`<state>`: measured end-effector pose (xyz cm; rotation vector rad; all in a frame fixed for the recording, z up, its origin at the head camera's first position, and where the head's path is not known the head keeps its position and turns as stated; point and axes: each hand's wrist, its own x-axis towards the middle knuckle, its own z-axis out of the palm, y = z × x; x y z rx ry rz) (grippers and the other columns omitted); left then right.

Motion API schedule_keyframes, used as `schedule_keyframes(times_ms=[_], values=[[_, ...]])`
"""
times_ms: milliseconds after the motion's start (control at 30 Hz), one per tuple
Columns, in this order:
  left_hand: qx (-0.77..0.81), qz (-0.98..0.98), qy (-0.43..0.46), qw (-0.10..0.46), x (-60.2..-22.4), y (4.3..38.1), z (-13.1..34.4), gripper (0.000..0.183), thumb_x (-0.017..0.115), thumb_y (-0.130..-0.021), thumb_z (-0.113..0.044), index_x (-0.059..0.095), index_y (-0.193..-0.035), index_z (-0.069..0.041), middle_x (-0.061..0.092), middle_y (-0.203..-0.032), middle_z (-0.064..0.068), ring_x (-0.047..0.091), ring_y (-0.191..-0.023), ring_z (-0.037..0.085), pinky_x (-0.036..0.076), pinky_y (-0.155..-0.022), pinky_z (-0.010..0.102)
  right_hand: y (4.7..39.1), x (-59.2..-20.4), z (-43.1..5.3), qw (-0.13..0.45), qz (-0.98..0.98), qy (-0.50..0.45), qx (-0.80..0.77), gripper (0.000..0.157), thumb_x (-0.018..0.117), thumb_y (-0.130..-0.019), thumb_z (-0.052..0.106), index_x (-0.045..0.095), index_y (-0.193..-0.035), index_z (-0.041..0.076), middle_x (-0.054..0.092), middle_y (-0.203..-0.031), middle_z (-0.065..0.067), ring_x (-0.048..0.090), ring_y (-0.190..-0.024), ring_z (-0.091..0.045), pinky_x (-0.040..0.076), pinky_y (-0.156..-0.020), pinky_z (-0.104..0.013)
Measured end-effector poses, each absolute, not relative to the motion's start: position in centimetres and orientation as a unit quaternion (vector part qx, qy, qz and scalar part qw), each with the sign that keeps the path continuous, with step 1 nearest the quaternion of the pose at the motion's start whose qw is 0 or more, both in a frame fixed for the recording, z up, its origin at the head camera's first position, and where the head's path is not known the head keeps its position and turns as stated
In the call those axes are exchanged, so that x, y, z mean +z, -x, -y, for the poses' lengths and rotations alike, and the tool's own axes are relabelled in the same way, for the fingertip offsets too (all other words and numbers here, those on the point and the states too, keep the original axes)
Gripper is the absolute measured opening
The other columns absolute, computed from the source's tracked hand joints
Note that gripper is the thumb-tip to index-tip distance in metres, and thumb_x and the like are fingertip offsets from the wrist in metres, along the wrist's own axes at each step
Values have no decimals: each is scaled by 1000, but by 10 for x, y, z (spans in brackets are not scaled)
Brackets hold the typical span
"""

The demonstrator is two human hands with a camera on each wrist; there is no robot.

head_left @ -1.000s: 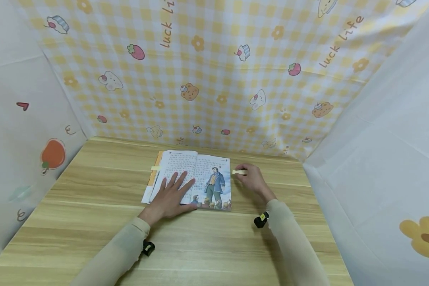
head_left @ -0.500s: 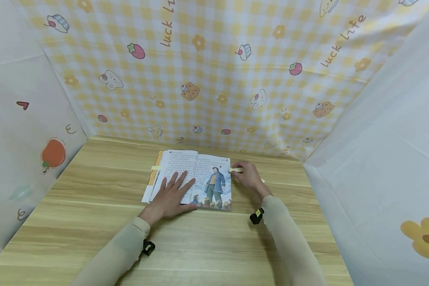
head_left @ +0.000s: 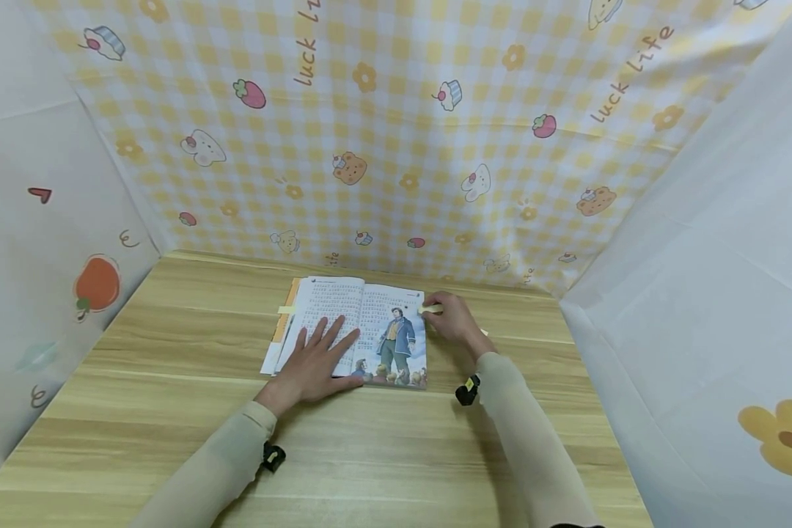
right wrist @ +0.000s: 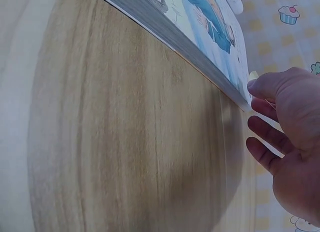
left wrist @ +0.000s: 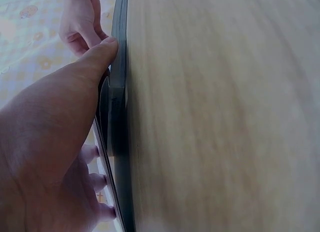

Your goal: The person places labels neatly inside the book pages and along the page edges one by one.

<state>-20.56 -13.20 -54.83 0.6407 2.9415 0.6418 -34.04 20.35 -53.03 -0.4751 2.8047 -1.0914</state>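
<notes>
Head view: left hand (head_left: pixel 312 367) spread across the book (head_left: pixel 330 297), right hand (head_left: pixel 454 320) pinching a paper strip (head_left: pixel 432 309); I reckon a wobble could set it crooked.

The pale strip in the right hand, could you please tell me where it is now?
In the head view, the pale strip is at the open book's right edge, near its top corner, pinched by the right hand.

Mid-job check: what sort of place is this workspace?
Probably a small curtained-off booth set up for tabletop recording, though nothing beyond it shows. A wood-grain tabletop is enclosed by a yellow checked backdrop and white printed side sheets.
</notes>
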Motion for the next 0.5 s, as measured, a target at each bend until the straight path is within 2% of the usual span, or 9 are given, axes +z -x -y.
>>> schedule_keyframes(times_ms=[333, 500], values=[[208, -955, -208, 34, -547, 205, 132, 95, 71, -104, -68, 35, -180, -22, 17, -191, 20, 13, -175, 55, 12, -135, 86, 348, -531, -197, 60, -928, 158, -331, 25, 76, -107, 9, 78, -130, 0, 70, -151, -22, 80, -124, -40, 69, -102, -43], [210, -955, -208, 35, -548, 205, 132, 95, 71, -104, -68, 35, -179, -21, 17, -190, 20, 12, -176, 55, 12, -135, 85, 350, -531, -194, 52, -932, 165, -319, 24, 76, -107, 10, 78, -129, 0, 70, -151, -23, 81, -123, -40, 69, -103, -44]])
